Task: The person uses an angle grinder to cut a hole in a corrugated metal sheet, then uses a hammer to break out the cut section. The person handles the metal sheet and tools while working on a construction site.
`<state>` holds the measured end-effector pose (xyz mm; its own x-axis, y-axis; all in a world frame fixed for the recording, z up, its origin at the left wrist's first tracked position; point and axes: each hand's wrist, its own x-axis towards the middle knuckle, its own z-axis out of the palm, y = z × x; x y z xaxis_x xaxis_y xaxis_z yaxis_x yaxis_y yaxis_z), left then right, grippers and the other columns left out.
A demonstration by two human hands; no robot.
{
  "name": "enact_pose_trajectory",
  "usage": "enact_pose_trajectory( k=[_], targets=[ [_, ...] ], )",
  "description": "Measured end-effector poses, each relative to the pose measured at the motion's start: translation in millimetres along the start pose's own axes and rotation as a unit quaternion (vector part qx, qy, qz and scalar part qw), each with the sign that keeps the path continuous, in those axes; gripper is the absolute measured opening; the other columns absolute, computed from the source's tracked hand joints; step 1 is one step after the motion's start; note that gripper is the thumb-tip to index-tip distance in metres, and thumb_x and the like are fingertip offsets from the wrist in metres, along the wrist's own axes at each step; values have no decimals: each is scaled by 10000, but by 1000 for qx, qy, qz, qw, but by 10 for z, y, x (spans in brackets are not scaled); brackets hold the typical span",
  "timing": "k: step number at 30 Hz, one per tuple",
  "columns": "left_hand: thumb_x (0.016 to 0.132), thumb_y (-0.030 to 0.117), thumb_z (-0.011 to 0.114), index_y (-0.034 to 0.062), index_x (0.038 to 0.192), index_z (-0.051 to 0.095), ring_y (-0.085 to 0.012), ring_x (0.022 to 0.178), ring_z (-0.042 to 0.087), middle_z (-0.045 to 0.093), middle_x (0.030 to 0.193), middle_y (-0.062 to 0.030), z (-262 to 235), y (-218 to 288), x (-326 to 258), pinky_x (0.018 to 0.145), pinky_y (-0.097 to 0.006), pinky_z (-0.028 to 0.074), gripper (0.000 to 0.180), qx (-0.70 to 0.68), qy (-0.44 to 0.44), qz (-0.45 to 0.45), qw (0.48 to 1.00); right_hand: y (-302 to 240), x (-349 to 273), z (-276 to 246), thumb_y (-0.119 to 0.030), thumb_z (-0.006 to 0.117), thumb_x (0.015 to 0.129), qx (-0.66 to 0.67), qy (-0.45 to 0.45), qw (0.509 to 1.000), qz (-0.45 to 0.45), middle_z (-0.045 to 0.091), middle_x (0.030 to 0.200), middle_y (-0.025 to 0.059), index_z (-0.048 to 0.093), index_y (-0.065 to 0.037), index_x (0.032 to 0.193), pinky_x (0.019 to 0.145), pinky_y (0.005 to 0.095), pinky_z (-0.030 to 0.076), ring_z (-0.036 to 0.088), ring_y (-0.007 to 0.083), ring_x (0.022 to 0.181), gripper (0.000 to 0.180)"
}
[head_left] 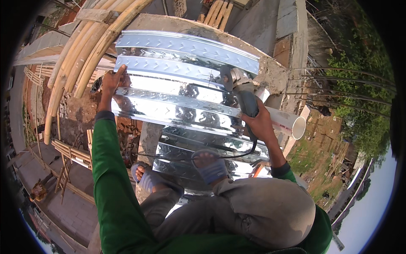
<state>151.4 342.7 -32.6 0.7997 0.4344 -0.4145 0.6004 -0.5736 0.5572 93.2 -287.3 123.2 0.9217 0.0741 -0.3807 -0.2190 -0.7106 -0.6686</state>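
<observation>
A shiny corrugated metal decking sheet (169,91) with embossed ribs lies across the middle of the view. My left hand (111,84) grips its left edge, a finger resting on top. An angle grinder (246,100) is in my right hand (261,122), closed round its dark body. The grinder's disc (227,78) stands upright at the sheet's right part, close to a rib; I cannot tell whether it touches the metal. A black cord (237,156) runs from the grinder leftward past my feet. Under my sandals (213,170) are more ribbed metal sheets (169,148).
A white plastic pipe (281,120) lies right of my right hand. Bamboo poles (86,53) rise at the upper left. Steel bars (347,78) stick out on the right beside a concrete edge (292,55). Ground lies far below on both sides.
</observation>
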Motion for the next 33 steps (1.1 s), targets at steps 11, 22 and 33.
enact_pose_trajectory(
  k=[11,22,33],
  targets=[
    [813,444,974,-93,1177,733,-212,853,809,816,1001,-175,68,-111,177,785,-339,652,692,74,7,26,997,61,204,148,-304,867,809,-51,-44,998,-18,753,1167,295,524,52,1508,925,473,591,767,406,1044,855],
    [720,596,982,-119,1203,733,-292,891,816,804,1033,-238,-96,381,-198,812,-383,649,899,73,-19,-4,997,-5,351,188,-278,861,810,-43,-83,996,-9,756,1188,298,555,57,1488,943,464,594,771,400,1073,816],
    [722,609,975,-141,1240,708,-294,863,813,800,1044,-242,-101,432,-236,833,-406,645,950,88,5,27,996,-41,430,227,-290,858,814,-89,-94,991,-14,756,1174,319,509,71,1515,940,484,598,770,429,1079,862]
  ],
)
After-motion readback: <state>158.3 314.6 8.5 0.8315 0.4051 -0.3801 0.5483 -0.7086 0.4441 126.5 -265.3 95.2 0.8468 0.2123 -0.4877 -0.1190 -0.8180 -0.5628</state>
